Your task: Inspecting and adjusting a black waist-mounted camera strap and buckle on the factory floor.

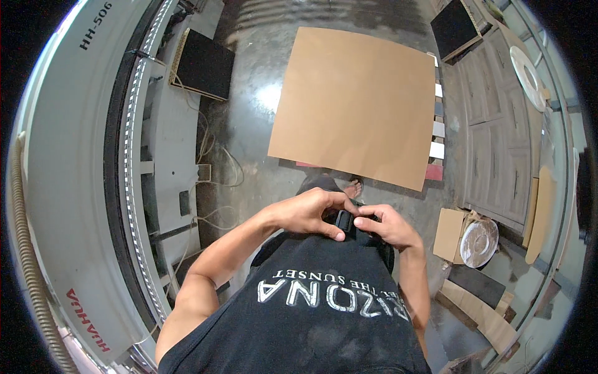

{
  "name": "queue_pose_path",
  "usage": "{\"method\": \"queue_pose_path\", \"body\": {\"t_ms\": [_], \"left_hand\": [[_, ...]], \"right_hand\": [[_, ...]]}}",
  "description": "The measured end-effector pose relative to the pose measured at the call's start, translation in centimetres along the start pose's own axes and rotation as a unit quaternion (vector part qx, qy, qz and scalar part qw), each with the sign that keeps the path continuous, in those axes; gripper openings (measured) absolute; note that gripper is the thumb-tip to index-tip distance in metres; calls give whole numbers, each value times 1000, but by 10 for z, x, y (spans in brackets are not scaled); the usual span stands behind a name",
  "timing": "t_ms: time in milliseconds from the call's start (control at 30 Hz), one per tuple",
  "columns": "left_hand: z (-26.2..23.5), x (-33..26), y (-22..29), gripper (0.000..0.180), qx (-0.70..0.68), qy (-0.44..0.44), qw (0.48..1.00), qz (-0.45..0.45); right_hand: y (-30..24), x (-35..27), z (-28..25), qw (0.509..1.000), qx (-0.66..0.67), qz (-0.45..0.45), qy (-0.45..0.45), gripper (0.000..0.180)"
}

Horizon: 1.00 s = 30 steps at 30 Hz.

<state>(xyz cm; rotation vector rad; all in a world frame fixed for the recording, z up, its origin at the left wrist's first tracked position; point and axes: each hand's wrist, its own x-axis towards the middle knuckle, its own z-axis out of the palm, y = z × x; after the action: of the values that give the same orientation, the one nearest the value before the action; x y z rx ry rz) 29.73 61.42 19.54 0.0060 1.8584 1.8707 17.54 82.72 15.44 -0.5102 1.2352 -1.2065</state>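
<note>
Both of my hands meet in front of my waist, over my black printed shirt [324, 299]. My left hand [311, 212] and my right hand [386, 225] pinch a small black buckle-like object [344, 219] between their fingertips. Whether it is attached to a strap, I cannot tell. My foot in a sandal [354, 186] shows just beyond the hands on the dark concrete floor [249, 124].
A large brown board [355, 100] lies on a stack ahead of me. A long white machine [81, 187] with a black rail runs down the left, cables [215, 162] beside it. Grey panelled doors [498, 143], cardboard [450, 234], a tape roll [478, 242] and wood offcuts [486, 311] lie right.
</note>
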Motion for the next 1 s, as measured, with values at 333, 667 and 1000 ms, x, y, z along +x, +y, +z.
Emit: {"method": "queue_pose_path", "body": {"t_ms": [333,667,1000], "left_hand": [[-38,17,18,59,13,53,998,-13],[-121,64,15,51,137,83,984,83],[-159,69,86,40,79,139,986,40]], "right_hand": [[-42,29,-64,980,37,163,-104,21],[-108,77,-115,984,-24,174,41,16],[-218,88,-104,943,-262,129,160,27]]}}
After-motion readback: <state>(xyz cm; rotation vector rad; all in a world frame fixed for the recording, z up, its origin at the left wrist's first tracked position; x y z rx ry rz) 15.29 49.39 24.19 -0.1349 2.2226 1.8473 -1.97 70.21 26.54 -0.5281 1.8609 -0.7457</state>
